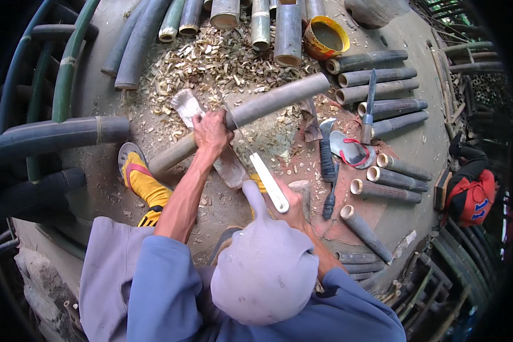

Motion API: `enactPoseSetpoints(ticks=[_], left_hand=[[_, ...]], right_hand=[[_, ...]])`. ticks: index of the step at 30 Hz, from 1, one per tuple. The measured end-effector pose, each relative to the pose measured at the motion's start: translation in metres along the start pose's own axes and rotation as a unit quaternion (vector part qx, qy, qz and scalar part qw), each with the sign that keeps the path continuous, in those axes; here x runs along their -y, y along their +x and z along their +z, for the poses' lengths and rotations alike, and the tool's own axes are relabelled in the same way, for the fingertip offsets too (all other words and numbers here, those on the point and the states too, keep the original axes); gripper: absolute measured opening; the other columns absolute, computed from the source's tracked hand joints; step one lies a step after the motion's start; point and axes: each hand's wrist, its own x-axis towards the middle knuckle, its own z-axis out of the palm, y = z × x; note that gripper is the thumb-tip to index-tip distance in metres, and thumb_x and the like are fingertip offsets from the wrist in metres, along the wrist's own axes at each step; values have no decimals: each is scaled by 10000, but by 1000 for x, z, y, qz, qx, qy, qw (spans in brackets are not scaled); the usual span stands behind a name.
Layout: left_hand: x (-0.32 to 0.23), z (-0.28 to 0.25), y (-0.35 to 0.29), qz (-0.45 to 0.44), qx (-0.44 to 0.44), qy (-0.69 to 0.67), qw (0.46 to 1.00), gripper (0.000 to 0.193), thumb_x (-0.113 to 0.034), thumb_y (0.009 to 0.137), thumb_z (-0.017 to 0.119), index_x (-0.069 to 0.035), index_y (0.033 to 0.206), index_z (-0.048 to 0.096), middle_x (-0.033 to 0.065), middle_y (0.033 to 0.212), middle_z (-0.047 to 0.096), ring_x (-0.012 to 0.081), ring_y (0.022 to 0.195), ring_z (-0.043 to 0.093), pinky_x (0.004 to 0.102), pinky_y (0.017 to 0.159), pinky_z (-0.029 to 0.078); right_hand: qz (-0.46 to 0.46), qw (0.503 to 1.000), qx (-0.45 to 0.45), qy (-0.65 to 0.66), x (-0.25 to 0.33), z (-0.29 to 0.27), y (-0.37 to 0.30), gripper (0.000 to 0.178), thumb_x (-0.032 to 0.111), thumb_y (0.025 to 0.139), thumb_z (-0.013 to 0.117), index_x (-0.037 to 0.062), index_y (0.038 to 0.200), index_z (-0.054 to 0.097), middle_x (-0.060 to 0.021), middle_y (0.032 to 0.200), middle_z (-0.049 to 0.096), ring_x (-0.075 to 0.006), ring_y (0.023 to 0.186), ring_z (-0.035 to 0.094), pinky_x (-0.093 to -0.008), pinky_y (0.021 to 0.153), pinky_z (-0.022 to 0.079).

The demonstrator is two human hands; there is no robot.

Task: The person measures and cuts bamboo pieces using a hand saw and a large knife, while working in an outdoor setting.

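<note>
A grey bamboo pole [279,102] lies slanted in front of me, its lower left end near a foot in a yellow sock and sandal [135,171]. My left hand [212,132] is closed on the pole near its middle. My right hand [292,210] is closed on the white handle of a saw [266,178]. The thin blade, seen nearly edge-on, crosses the pole just right of my left hand. Beneath the pole is a worn wooden block [231,168]. A grey cloth cap [265,273] hides part of my right arm.
Wood chips [194,65] cover the ground ahead. Cut bamboo tubes [393,179] lie at right, near a knife [369,108], dark-handled blades [326,154] and a loose sandal [352,149]. A yellow bucket [325,39] stands ahead. Bamboo rails [57,135] stand left; a person in red [473,196] sits far right.
</note>
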Motion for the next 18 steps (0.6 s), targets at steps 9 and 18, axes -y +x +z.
enactPoseSetpoints(ticks=[9, 18], left_hand=[[2, 2, -10, 33, -13, -23, 999, 513, -184, 535, 821, -97, 999, 620, 63, 906, 664, 211, 969, 610, 458, 1013, 316], [-10, -1, 5, -13, -20, 1, 1000, 438, -205, 588, 833, -103, 970, 642, 51, 883, 681, 201, 915, 623, 499, 1048, 315]], right_hand=[[-13, 1000, 19, 14, 29, -2, 0, 680, 49, 758, 731, -40, 1351, 409, -228, 1037, 648, -265, 861, 684, -338, 730, 539], [18, 1000, -9, -18, 53, 6, 16, 524, 107, 887, 583, 64, 1384, 421, -263, 1151, 593, -401, 897, 641, -416, 731, 503]])
